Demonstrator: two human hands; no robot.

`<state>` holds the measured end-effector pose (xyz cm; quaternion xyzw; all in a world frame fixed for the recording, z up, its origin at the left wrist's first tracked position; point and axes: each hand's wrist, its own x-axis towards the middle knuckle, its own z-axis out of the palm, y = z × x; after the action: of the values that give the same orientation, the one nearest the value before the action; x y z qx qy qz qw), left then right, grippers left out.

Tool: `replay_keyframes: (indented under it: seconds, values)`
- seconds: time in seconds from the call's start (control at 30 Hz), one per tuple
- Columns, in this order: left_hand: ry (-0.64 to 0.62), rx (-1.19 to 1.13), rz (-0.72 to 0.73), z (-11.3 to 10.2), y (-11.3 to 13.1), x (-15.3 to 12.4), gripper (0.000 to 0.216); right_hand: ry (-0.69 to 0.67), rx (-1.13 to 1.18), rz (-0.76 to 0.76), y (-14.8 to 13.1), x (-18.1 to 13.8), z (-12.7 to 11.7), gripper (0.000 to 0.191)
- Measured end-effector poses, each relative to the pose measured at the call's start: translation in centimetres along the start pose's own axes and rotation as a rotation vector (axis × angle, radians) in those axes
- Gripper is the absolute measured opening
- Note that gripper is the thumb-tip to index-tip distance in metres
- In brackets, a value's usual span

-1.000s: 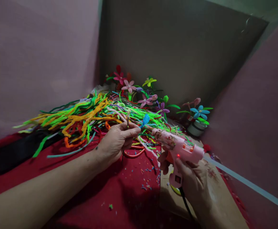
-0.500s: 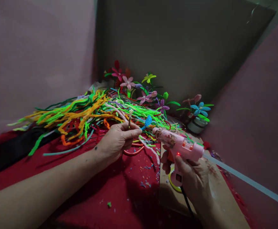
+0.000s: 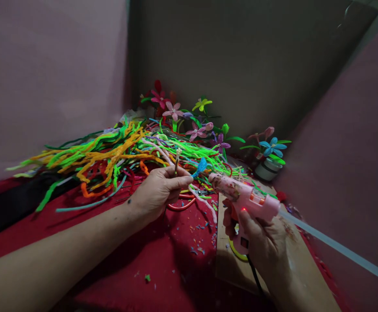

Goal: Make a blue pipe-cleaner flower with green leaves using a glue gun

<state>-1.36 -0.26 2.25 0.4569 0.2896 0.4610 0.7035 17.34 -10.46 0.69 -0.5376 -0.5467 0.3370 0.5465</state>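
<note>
My left hand (image 3: pixel 163 190) pinches a small blue pipe-cleaner petal (image 3: pixel 201 166) by its lower end, between thumb and forefinger. A thin stem with pale stamens (image 3: pixel 177 156) at its top also stands up from that hand. Wrapped round the handle of a pink hot glue gun (image 3: pixel 240 193) is my right hand (image 3: pixel 262 238), the gun's red light glowing by the thumb. The stained nozzle points left at the petal, a small gap apart from it. From the gun's back a long whitish glue stick (image 3: pixel 338 246) sticks out to the right.
Behind the hands lies a heap of green and orange pipe cleaners (image 3: pixel 111 156). Pipe-cleaner flowers (image 3: pixel 173 111) stand at the back, and a blue flower (image 3: pixel 273 147) rises from a small pot (image 3: pixel 268 168). A brown board (image 3: pixel 227 268) and fibre scraps lie on the red cloth (image 3: pixel 127 277).
Both hands hold nearly the same pose. The glue gun has shifted very slightly right, and the view has moved a little.
</note>
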Motion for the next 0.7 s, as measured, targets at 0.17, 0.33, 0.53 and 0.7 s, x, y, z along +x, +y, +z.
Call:
replay_keyframes:
  seconds: [0.17,0.33,0.53,0.7]
  values:
    - [-0.018,0.005,0.003,-0.2,-0.2,0.2,0.014,0.038,0.031,0.032,0.2,-0.1,0.0,0.029]
    - [-0.029,0.009,0.013,-0.3,-0.4,0.3,0.015,0.055,-0.039,-0.001,-0.7,0.1,0.1,0.027]
    - [-0.032,0.014,0.015,-0.3,-0.3,0.3,0.015,0.044,-0.015,0.008,-0.2,-0.1,0.1,0.026]
    - [-0.034,0.017,0.018,-0.4,-0.5,0.4,0.015,0.041,0.008,0.014,0.1,-0.1,0.1,0.027]
